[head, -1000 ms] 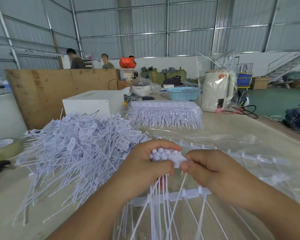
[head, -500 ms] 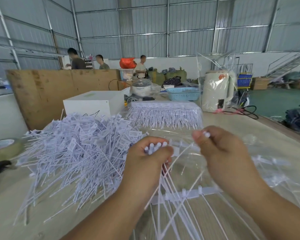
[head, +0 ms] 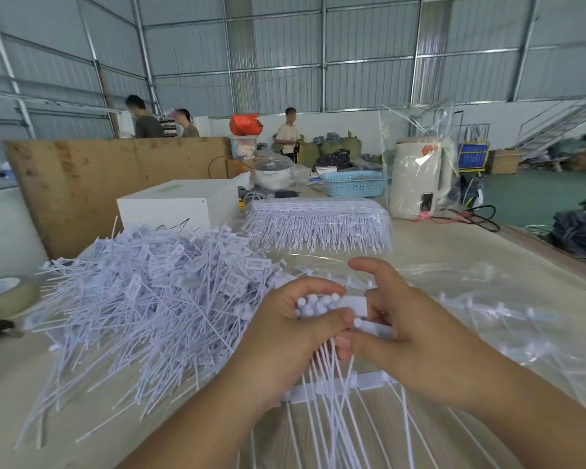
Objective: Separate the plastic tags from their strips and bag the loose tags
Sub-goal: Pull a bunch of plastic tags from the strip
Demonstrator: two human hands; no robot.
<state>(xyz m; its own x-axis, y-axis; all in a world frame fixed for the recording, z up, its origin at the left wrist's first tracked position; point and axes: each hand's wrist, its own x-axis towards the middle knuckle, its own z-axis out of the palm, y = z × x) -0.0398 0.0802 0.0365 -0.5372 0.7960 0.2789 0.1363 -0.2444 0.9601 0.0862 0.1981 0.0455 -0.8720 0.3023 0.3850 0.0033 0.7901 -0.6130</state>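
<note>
Corrugated metal walls enclose a daylit hall with green floor and staircase.

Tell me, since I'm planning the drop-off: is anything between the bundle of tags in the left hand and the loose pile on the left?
Nothing visible blocks it. The left hand grips the bundle of tags right beside the loose pile, with no object between them; the right hand is on the far side.

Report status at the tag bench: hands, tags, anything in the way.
Left hand grips a bundle of loose tags. Right hand pinches one tag against it. Strip lies below the hands. Nothing blocking.
</note>
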